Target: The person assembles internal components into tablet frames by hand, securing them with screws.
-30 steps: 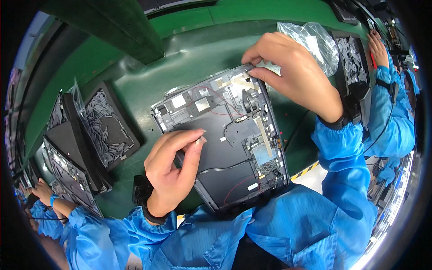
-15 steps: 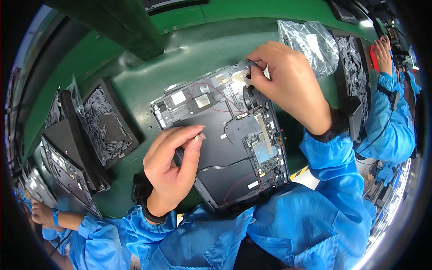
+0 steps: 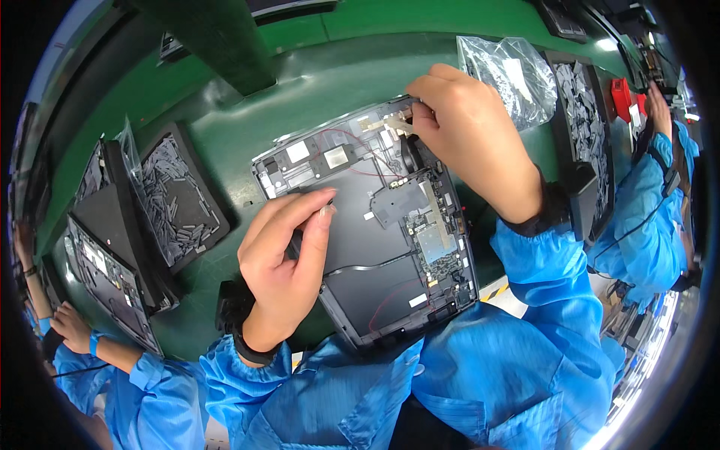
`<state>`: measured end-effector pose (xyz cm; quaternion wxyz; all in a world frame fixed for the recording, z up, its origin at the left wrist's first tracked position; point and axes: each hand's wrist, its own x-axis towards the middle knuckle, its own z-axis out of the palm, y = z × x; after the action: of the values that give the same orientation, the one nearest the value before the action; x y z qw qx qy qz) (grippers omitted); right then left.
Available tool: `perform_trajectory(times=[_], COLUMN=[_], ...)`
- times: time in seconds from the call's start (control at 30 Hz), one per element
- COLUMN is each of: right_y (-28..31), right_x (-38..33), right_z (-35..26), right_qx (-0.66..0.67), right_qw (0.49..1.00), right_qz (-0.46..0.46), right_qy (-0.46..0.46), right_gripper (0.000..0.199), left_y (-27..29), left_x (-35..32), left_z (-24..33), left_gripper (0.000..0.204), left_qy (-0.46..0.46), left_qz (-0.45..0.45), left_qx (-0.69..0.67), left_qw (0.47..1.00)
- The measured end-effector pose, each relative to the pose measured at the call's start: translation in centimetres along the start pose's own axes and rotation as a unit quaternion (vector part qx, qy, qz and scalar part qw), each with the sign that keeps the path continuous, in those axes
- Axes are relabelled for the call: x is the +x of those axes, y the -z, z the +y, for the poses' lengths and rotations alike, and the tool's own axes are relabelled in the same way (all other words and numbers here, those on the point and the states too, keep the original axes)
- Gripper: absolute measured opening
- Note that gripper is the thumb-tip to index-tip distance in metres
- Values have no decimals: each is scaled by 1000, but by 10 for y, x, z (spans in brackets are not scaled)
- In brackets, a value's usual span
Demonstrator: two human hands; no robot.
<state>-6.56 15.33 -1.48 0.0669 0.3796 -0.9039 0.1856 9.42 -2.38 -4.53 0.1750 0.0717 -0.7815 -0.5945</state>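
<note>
I see my right hand (image 3: 469, 139) pinching a small part at the open device's (image 3: 375, 225) far edge, 12 o'clock. My left hand (image 3: 281, 259), fingers pinched with nothing visible between them, rests at its 9 o'clock side; the device's long axis runs 11 to 5.

From my feed I see an opened dark device chassis (image 3: 375, 240) lying on the green bench (image 3: 300, 82), its circuit board and thin red wires exposed. My left hand (image 3: 281, 259) rests on its left side with fingers pinched together, while my right hand (image 3: 469, 135) pinches at a small pale part by the top edge. A clear plastic bag (image 3: 510, 71) lies just beyond; trays of small grey parts (image 3: 176, 195) sit to the left.
</note>
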Motion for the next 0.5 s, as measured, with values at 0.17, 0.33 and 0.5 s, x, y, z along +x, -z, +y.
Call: perform_trajectory(times=[0.17, 0.33, 0.5], right_y=[2, 23, 28], right_x=[2, -8, -24], right_z=[7, -9, -35], right_qx=[6, 66, 328], right_qw=[1000, 997, 944], right_qz=[-10, 40, 34], right_qy=[16, -4, 8], right_gripper=[6, 9, 15], left_y=[1, 0, -6], left_x=[5, 10, 19], left_z=[3, 17, 35], left_gripper=[27, 37, 39], left_qy=[-4, 31, 38], left_qz=[-12, -24, -65], left_qx=[2, -91, -129], left_qw=[1000, 995, 989])
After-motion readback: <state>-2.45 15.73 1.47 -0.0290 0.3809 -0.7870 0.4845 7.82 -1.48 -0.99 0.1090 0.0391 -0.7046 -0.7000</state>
